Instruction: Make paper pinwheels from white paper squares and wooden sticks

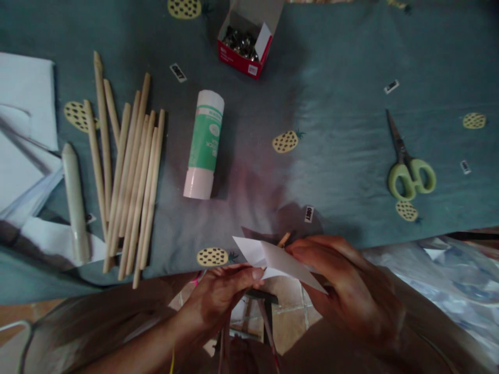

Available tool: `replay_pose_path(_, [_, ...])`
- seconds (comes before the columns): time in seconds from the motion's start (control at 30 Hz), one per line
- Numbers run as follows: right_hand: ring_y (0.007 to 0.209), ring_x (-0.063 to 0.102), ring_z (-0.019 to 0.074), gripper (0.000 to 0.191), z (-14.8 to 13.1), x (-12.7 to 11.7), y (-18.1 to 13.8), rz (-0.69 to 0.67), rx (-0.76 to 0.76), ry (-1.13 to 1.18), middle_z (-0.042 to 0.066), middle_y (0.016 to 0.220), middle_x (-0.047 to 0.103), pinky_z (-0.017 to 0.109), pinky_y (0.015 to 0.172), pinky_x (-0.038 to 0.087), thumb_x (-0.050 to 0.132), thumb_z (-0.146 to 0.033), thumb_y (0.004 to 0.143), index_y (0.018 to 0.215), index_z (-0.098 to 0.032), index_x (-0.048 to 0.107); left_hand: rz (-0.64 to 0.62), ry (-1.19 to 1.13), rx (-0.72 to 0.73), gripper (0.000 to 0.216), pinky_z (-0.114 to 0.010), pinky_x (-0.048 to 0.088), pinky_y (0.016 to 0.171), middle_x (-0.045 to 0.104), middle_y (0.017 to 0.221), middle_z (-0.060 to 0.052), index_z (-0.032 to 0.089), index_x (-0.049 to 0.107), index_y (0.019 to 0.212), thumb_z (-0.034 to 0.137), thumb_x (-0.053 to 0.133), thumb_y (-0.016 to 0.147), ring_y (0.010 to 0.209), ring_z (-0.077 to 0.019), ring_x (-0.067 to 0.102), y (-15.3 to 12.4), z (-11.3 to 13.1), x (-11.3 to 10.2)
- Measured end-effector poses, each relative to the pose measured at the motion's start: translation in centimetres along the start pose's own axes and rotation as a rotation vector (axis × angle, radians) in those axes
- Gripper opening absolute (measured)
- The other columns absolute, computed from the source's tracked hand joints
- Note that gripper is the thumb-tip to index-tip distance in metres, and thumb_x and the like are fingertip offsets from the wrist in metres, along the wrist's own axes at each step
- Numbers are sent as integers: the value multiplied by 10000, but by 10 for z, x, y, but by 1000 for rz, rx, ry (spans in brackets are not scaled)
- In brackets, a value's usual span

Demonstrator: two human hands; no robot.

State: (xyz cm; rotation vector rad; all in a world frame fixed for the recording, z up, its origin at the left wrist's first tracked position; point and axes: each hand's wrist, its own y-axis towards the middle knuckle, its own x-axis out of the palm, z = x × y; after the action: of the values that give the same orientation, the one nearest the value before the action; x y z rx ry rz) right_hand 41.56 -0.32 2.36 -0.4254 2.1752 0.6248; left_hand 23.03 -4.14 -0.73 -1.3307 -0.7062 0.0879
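Observation:
A white paper piece (pixel 286 262) with folded, angled flaps is held between both hands at the table's front edge. My left hand (pixel 230 285) is closed, pinching the lower left corner of the paper between thumb and fingers. From the other side my right hand (pixel 343 280) is closed around the paper, with its fingers partly hidden behind it. The tip of a thin wooden stick (pixel 285 239) pokes out beside the right fingers; whether that hand grips it I cannot tell. Beyond the hands, a green and white glue stick (pixel 205 145) lies on the cloth.
Several wooden sticks (pixel 134 192) lie left, beside a pale rounded tool (pixel 76 202) and white paper sheets (pixel 27 98). An open red box (pixel 241 59) of small metal pieces stands at the back. Green-handled scissors (pixel 411 176) rest right on the pineapple-print tablecloth (pixel 343 130).

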Motion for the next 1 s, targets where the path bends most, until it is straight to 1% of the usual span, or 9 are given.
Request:
replay_pose_path(0.2, [884, 745, 188, 393, 2, -1, 0, -21, -13, 8, 58, 914, 775, 263, 775, 644, 669, -18, 824, 1178, -184, 632, -7, 10, -18, 422, -241, 493, 675, 714, 626, -28, 155, 745, 580, 410, 982, 341, 617, -139, 626, 4, 0, -1])
replay_pose_path(0.33, [838, 748, 184, 405, 1, 4, -1, 38, 28, 31, 33, 908, 780, 262, 736, 643, 645, -17, 834, 1181, -223, 628, -8, 17, 13, 411, -221, 490, 704, 699, 618, -20, 148, 708, 526, 410, 981, 366, 641, -125, 618, 2, -1, -2])
replay_pose_path(0.4, [808, 748, 181, 370, 1, 7, -1, 67, 90, 50, 22, 892, 777, 259, 703, 641, 621, -36, 855, 1161, -244, 625, -6, 25, 3, 408, -228, 492, 721, 697, 634, -20, 148, 699, 530, 413, 977, 391, 650, -125, 614, 2, -2, -2])
replay_pose_path(0.5, [738, 746, 171, 267, -1, 8, 2, 66, 227, 96, 7, 869, 768, 248, 666, 634, 635, -104, 877, 1089, -267, 629, -7, 22, -9, 393, -239, 493, 728, 690, 643, -17, 147, 700, 544, 400, 972, 419, 650, -124, 604, 1, -2, -2])
replay_pose_path(0.57, [709, 744, 166, 187, -2, 8, 4, 65, 306, 143, 3, 856, 764, 243, 655, 630, 659, -154, 878, 1028, -264, 634, -10, 16, 9, 384, -231, 487, 728, 682, 633, -15, 142, 712, 552, 389, 974, 421, 652, -119, 599, 1, -2, -2])
replay_pose_path(0.67, [666, 739, 160, 91, -2, 5, 9, 41, 428, 222, -5, 815, 765, 224, 592, 608, 678, -194, 864, 923, -249, 636, -39, 2, 58, 374, -209, 475, 710, 681, 620, -18, 134, 742, 580, 391, 972, 435, 648, -106, 595, 0, 0, 0])
replay_pose_path(0.77, [639, 731, 152, 82, 0, 2, 14, -41, 539, 299, -18, 787, 765, 212, 554, 586, 690, -196, 843, 876, -242, 631, -80, -4, 91, 375, -206, 479, 694, 691, 616, -24, 137, 776, 652, 404, 963, 467, 642, -107, 610, -2, 1, 1])
replay_pose_path(0.9, [713, 743, 159, 71, 2, 0, 20, -108, 619, 365, -5, 822, 769, 221, 603, 584, 678, -213, 837, 890, -226, 634, -13, -6, 77, 453, -184, 499, 658, 738, 685, -36, 146, 805, 787, 364, 984, 432, 624, -96, 640, -3, -1, -3])
replay_pose_path(1.0, [739, 742, 169, 93, 4, 1, 23, -121, 654, 431, 18, 839, 772, 239, 630, 576, 669, -224, 831, 907, -203, 621, -10, -21, 110, 433, -162, 511, 628, 754, 720, -34, 144, 800, 804, 283, 988, 440, 604, -80, 642, -4, -3, -6])
